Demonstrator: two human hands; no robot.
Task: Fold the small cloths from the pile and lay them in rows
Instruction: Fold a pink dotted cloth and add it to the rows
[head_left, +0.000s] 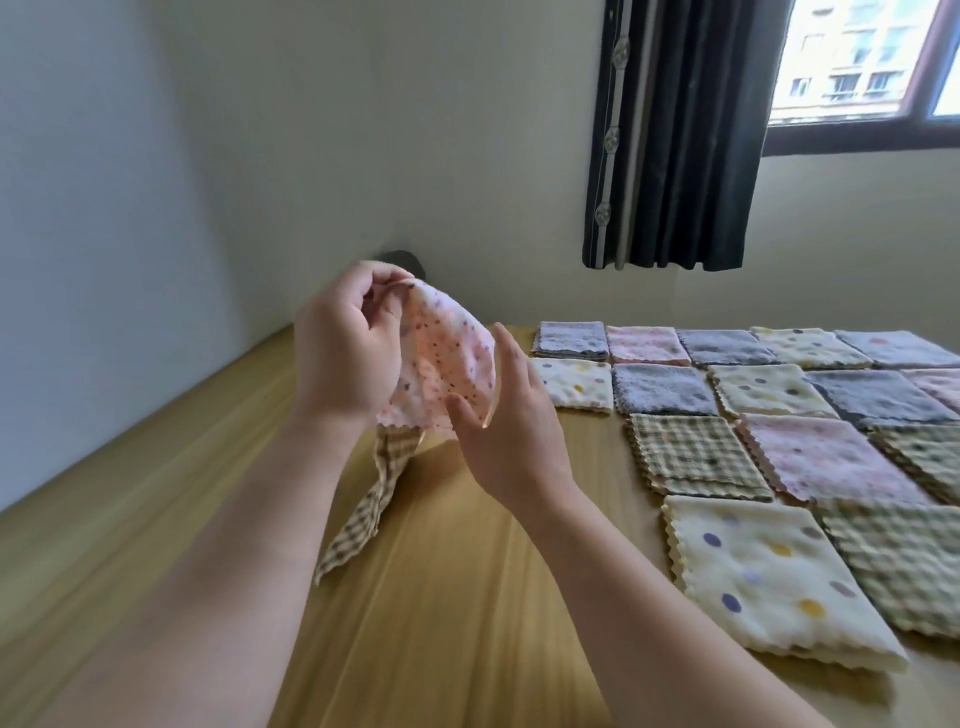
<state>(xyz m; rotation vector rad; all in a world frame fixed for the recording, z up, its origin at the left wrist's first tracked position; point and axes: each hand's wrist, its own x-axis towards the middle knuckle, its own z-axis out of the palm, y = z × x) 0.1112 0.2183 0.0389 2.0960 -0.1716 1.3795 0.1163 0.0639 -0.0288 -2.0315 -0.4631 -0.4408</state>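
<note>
A pink dotted cloth (447, 364) is held up in the air over the far part of the bench (208, 519). The left hand (348, 353) pinches its top corner with curled fingers. The right hand (509, 431) lies against its right edge, fingers straight. A checked cloth (374, 499) hangs beneath the pink one down to the bench. Folded cloths (696, 452) lie in rows toward the right edge.

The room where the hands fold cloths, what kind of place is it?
Probably a room in someone's home, maybe a flat: a wooden table stands by plain walls, a dark curtain hangs beside a window, and an apartment block shows outside. Folded cloths lie in rows on the table.
</note>
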